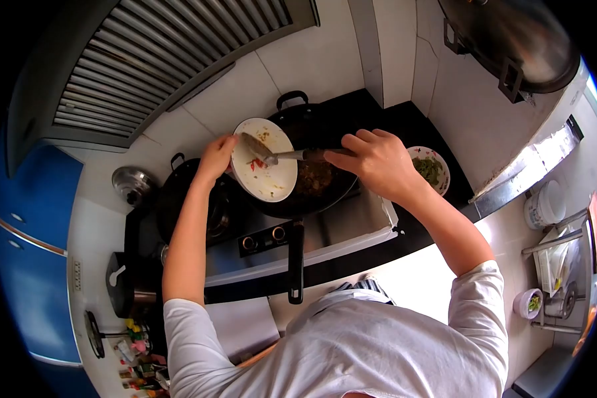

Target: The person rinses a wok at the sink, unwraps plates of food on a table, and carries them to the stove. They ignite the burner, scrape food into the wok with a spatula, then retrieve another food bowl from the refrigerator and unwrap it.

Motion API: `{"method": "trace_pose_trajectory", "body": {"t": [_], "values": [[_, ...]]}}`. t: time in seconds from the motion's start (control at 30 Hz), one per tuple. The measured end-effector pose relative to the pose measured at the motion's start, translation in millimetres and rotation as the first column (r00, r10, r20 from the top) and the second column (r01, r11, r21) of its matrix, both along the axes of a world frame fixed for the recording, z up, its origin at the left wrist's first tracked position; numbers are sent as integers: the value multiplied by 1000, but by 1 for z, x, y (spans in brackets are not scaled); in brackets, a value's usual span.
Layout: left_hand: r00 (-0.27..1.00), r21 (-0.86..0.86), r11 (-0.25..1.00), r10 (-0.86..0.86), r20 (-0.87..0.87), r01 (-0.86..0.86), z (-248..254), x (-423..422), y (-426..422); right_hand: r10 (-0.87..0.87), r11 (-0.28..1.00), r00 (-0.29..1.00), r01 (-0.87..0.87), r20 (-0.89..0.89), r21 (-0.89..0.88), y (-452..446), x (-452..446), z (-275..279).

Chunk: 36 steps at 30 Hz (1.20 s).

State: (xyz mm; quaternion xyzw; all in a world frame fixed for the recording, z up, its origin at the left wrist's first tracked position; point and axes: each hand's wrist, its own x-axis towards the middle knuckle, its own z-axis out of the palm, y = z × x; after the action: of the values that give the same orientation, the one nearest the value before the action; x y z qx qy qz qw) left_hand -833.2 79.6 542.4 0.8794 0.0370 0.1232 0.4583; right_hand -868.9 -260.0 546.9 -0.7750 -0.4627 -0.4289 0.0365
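Observation:
My left hand (217,158) grips the rim of a white bowl (272,182), tilted over the wok so its inside faces me. Bits of food and a few red pieces cling to that inside. My right hand (371,161) is wrapped round the dark handle of a metal spatula (288,156), whose blade lies against the bowl's inner surface. Below them, the black wok (331,204) sits on the stove with browned food (314,178) in it. Its long black handle (296,262) points toward me.
A patterned bowl of chopped greens (429,167) stands on the counter at the right. Another dark pan (172,199) is on the left burner, near a metal lid (134,184). A range hood (172,60) hangs above, and stove knobs (264,237) line the front.

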Motion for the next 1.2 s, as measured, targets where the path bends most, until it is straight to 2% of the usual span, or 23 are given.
{"method": "trace_pose_trajectory", "body": {"t": [0.1, 0.17, 0.2, 0.27, 0.37, 0.43, 0.57, 0.63, 0.7, 0.83, 0.97, 1.03, 1.2], "values": [[1000, 31, 999, -21, -11, 21, 2, -5, -3, -64, 998, 998, 64, -12, 24, 2, 8, -8], [1000, 26, 1000, -15, -12, 16, 5, -8, -6, -178, 980, 967, 191, -183, 59, 0, 6, -14], [1000, 39, 999, -13, 2, 13, 5, -9, -6, -176, 980, 967, 190, -184, 59, -1, 3, -15], [1000, 51, 999, -10, 15, 9, 4, -8, -5, -268, 961, 916, 277, -298, -12, -6, -2, -13], [998, 135, 991, 12, 55, -19, 2, -3, -2, -295, 954, 910, 300, -291, -28, -13, -7, -8], [996, 42, 998, 47, 79, -51, 1, -3, -2, -256, 960, 922, 277, -289, 36, -11, -9, -5], [998, 71, 997, 37, 57, -41, 2, -2, -6, -151, 961, 956, 202, -250, 190, 4, -4, -8], [997, 24, 999, 35, 62, -36, 3, -3, -9, -143, 963, 964, 188, -225, 195, 7, 0, -16], [998, 18, 999, 30, 61, -31, 4, -5, -10, -232, 952, 941, 272, -248, 140, 5, 1, -23], [998, 26, 999, 24, 59, -25, 7, -10, -9, -205, 962, 930, 249, -305, 110, -15, -2, -23], [998, 30, 999, 24, 56, -26, 7, -13, -9, -204, 939, 942, 265, -265, 220, -16, 0, -17], [999, 52, 999, -7, 46, 5, 8, -12, -11, -256, 902, 925, 332, -280, 274, -9, 1, -12], [999, 73, 997, -28, 44, 25, 7, -11, -13, -287, 896, 929, 347, -236, 277, 9, 12, -22]]}}
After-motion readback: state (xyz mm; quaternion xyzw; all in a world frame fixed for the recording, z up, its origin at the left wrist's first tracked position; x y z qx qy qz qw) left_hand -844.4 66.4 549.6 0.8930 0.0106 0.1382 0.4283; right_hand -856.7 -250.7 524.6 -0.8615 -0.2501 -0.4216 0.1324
